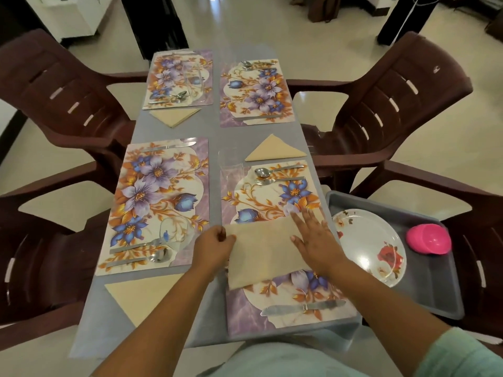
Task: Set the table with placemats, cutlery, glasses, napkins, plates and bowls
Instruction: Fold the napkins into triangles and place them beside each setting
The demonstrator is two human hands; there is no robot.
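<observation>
**Napkin being folded on the near right placemat**

The two forearms are reaching in over the bench edge to the napkin [261,251], which is lying on the near right placemat [288,317], its long axis running left to right between the hands. The left hand [215,247] is making the grip, pinching the napkin's left edge; the right hand [313,238] is lying flat, pressing its right part. The napkin is beige, soft cloth, folded into a rectangle.

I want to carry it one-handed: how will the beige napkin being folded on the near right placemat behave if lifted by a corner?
Probably floppy: the beige napkin lies limp under the right hand, its edge pinched by the left hand. Likely light, and it would unfold and droop.
</observation>
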